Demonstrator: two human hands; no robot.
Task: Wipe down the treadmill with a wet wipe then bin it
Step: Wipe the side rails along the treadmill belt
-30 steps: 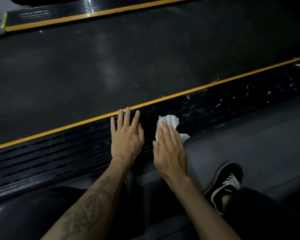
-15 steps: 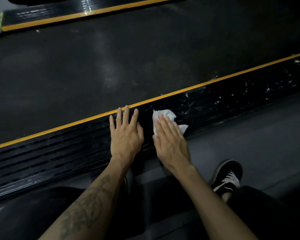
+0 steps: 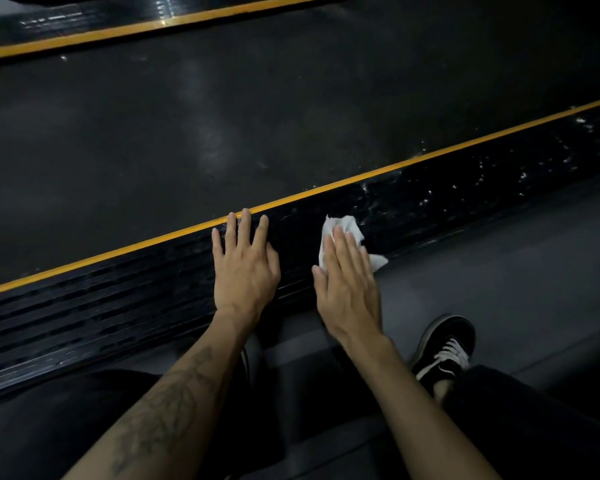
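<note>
The treadmill's dark belt (image 3: pixel 257 126) fills the upper part of the head view. Along its near side runs a black ribbed side rail (image 3: pixel 101 313) edged with a yellow stripe. My right hand (image 3: pixel 347 289) lies flat with straight fingers on a crumpled white wet wipe (image 3: pixel 343 225), pressing it onto the rail. The wipe's corners stick out past my fingertips and to the right. My left hand (image 3: pixel 245 268) rests flat on the rail just to the left, fingers spread, tips at the yellow stripe. Wet streaks glint on the rail to the right (image 3: pixel 482 174).
A second yellow-edged rail (image 3: pixel 84 29) runs along the belt's far side. Grey floor (image 3: pixel 516 271) lies right of the near rail. My black shoe with white laces (image 3: pixel 447 351) stands on it, and my dark trouser legs fill the bottom corners.
My right hand has slid the wipe a little up and to the right along the rail. My left hand has stayed in place.
</note>
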